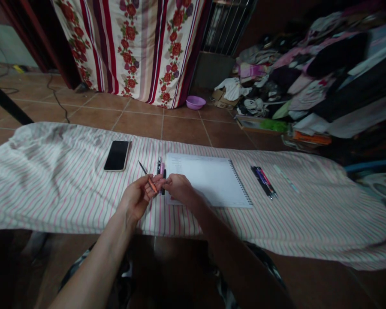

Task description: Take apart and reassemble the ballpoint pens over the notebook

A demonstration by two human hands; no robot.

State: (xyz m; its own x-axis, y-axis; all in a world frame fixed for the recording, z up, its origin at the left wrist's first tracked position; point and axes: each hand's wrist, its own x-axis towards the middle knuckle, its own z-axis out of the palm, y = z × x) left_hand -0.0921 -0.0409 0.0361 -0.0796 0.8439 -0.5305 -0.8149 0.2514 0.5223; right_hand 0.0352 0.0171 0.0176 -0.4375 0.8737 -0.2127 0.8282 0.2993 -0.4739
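My left hand (138, 195) is turned palm up over the cloth. Across its fingers lies a slim pen (143, 168) with a dark shaft and an orange end, held under the thumb. My right hand (180, 187) is closed in a pinch beside the left fingertips, above the notebook's left edge; what it grips, if anything, is too small to make out. Several pens (159, 165) lie just beyond the hands, partly covered by them. The spiral notebook (209, 176) lies open at a mostly white page, its wire binding on the right.
A phone (117, 155) lies left of the hands on the striped cloth (67, 184). To the right are several pens (264, 182) and a pale, thin stick (286, 178). Beyond stand a purple bowl (195, 102), a floral curtain (128, 47) and piled clothes (296, 73).
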